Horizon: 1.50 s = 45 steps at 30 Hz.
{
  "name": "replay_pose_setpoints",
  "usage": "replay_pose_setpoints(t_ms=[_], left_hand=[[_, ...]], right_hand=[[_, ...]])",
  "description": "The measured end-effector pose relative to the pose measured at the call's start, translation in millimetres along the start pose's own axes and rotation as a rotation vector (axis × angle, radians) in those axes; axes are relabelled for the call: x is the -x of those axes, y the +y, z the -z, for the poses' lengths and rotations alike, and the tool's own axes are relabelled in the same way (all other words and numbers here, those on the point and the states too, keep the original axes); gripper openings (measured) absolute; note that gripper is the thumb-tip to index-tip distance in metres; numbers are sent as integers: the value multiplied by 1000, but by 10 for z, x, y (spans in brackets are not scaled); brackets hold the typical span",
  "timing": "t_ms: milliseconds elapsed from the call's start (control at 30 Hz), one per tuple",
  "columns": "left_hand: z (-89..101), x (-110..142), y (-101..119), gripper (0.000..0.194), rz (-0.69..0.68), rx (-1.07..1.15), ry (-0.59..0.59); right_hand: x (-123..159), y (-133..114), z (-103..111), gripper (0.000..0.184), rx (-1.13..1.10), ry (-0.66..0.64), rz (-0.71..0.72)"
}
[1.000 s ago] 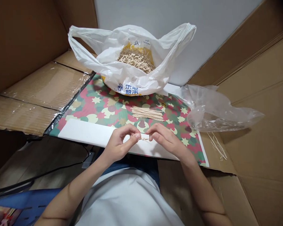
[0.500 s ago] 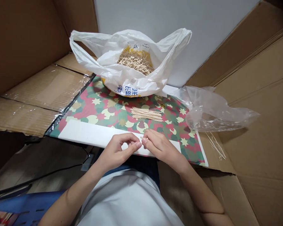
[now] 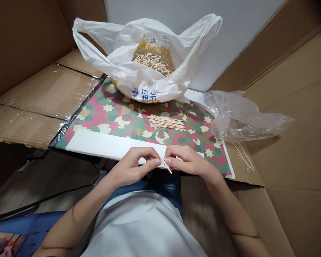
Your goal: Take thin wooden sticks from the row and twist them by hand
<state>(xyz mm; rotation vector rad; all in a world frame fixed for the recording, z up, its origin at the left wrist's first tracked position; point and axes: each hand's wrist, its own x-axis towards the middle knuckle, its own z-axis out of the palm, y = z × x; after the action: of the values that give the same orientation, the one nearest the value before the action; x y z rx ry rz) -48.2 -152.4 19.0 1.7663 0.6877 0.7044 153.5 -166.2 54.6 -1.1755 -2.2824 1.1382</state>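
Close together at the table's front edge, my left hand (image 3: 139,166) and my right hand (image 3: 189,161) each pinch a thin pale stick (image 3: 168,169) between thumb and forefinger. The stick looks crossed or bent where the fingertips meet, and one short end points down toward my lap. Whether it is one strand or two I cannot tell. Just beyond my hands lies a flat bundle of similar long, thin sticks (image 3: 167,122). Behind it stands an open white plastic bag (image 3: 117,79) with many short, pale, crooked pieces (image 3: 153,61) inside.
A camouflage-patterned sheet (image 3: 101,116) covers the table, with a white strip (image 3: 96,143) along its front. At the right lie a crumpled clear plastic bag (image 3: 243,117) and several loose strands (image 3: 243,157). Cardboard walls (image 3: 291,89) rise on both sides.
The stick between my fingertips now shows clearly, with one end pointing down. My right hand has turned slightly and moved a little right. The whole view has shifted slightly.
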Motion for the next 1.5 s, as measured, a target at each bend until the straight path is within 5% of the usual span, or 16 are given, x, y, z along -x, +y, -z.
replay_pose_setpoints(t_ms=[133,200,500,600,800,900,1133,1267,1500], left_hand=[[-119,-1,14,22,-181,-450,292],[-158,-9,32,27,-242,-642,331],[-63,-21,36,8,-326,-944,211],[3,-1,17,9,-360,-941,160],[79,-12,10,13,-462,-955,177],[117,-23,8,14,-499,-956,181],[261,39,-69,14,-514,-950,76],[252,-25,-139,12,-400,-816,3],[417,-477,-198,23,-15,-144,-192]], right_hand=[[53,6,-244,17,158,388,58],[69,15,-307,16,231,476,104],[3,138,-337,15,64,416,101],[-12,170,-341,15,-27,417,71],[6,152,-235,13,-321,85,-131],[-30,100,-219,14,-251,119,-136],[-225,111,-263,19,-61,193,98],[-255,248,-223,19,-80,124,113],[-243,442,53,19,-68,-40,98]])
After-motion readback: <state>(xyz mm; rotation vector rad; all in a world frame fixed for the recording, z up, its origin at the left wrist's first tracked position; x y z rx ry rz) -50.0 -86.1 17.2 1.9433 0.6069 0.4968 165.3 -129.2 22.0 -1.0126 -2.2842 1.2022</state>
